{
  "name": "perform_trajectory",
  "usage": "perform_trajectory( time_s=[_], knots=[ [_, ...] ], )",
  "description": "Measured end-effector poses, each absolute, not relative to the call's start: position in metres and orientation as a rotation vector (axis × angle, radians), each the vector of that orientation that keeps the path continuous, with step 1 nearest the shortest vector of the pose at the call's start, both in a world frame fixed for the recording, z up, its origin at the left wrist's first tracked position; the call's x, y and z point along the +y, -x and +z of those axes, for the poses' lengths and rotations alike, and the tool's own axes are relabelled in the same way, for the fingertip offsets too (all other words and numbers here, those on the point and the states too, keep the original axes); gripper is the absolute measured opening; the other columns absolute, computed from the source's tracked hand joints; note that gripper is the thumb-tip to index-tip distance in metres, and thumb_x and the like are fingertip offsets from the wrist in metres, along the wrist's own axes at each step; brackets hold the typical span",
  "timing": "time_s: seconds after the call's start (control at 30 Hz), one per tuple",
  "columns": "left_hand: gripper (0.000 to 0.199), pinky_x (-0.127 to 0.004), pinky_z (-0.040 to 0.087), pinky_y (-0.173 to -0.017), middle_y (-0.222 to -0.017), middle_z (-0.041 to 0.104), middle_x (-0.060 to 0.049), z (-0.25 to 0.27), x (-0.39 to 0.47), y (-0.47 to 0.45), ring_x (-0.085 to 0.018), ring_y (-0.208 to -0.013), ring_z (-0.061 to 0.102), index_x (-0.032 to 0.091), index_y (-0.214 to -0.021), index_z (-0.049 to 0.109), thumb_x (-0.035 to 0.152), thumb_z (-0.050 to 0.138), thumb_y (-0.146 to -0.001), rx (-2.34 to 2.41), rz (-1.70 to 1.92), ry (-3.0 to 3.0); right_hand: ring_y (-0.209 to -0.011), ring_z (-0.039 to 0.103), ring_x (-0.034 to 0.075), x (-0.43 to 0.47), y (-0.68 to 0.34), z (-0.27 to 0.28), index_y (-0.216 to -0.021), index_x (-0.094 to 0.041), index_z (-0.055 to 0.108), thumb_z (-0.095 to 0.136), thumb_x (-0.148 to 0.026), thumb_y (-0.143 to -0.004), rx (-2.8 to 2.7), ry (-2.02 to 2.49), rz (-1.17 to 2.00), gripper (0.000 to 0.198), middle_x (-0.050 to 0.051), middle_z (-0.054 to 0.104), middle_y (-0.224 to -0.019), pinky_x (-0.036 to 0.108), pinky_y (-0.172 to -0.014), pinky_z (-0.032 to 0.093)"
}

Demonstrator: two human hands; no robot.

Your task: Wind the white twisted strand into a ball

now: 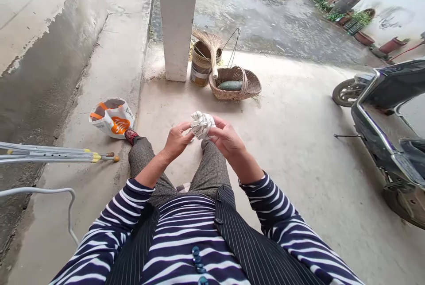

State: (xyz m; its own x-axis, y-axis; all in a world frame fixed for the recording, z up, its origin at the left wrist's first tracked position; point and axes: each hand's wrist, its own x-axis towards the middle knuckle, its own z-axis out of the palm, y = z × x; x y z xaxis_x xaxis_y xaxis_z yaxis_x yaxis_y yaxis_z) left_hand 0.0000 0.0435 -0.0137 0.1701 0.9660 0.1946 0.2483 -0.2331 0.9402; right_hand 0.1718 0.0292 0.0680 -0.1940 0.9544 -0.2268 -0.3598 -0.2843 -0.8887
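Note:
Above my knees, both hands meet at a crumpled white bundle with thin dark lines on it; I cannot tell if it is cloth or paper. My left hand pinches its left edge between thumb and fingertips. On the other side my right hand grips it, thumb in front and fingers partly hidden behind.
Ahead, a wicker basket holds a green gourd, beside a bucket with a straw broom and a pillar. A white-and-orange bag and crutches are left; a scooter stands right.

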Motion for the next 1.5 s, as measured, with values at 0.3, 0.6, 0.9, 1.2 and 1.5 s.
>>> perform_trajectory(
  time_s=[0.3,0.6,0.9,1.2,1.5],
  knots=[
    [0.037,-0.032,0.048,-0.097,-0.082,0.075,-0.004,-0.030,0.030,0.021,-0.020,-0.084,0.067,0.020,-0.071,0.076,0.042,0.056,-0.093,1.215,0.860,-1.679,-0.089,0.070,0.019,0.042,-0.202,0.075,-0.095,-0.022,0.076,0.080,-0.022,-0.060,-0.872,0.991,1.450,0.035,0.002,0.078,-0.095,0.035,-0.083,0.058],
    [0.038,-0.030,0.051,-0.089,-0.097,0.081,-0.008,-0.079,0.044,0.070,-0.025,-0.096,0.071,0.019,-0.090,0.082,0.051,0.063,-0.085,1.266,0.729,-1.592,-0.097,0.070,0.022,0.038,-0.217,0.087,-0.093,-0.023,0.075,0.076,-0.021,-0.060,-0.816,1.027,1.415,0.033,0.004,0.078,-0.096,0.034,-0.080,0.060],
    [0.022,-0.035,0.050,-0.097,-0.096,0.081,-0.008,-0.103,0.057,0.089,-0.028,-0.099,0.070,0.024,-0.078,0.080,0.043,0.068,-0.081,1.387,0.694,-1.689,-0.109,0.071,0.027,0.024,-0.226,0.131,-0.106,-0.030,0.073,0.082,-0.029,-0.062,-0.944,0.950,1.276,0.045,0.003,0.078,-0.099,0.042,-0.090,0.061],
    [0.045,-0.034,0.055,-0.094,-0.131,0.071,-0.011,-0.061,0.058,0.054,-0.026,-0.115,0.067,0.021,-0.126,0.072,0.029,0.071,-0.082,1.405,0.950,-1.540,-0.098,0.073,0.027,0.020,-0.200,0.112,-0.097,-0.025,0.076,0.086,-0.028,-0.060,-0.974,0.953,1.503,0.039,0.004,0.079,-0.096,0.044,-0.084,0.062],
    [0.034,-0.040,0.045,-0.109,-0.097,0.078,-0.007,0.010,0.037,-0.015,-0.025,-0.102,0.067,0.018,-0.087,0.079,0.048,0.064,-0.093,1.117,1.132,-1.613,-0.080,0.068,0.018,0.028,-0.184,0.093,-0.099,-0.024,0.078,0.082,-0.022,-0.063,-0.962,0.978,1.581,0.037,0.001,0.078,-0.092,0.032,-0.073,0.058]
  ],
)
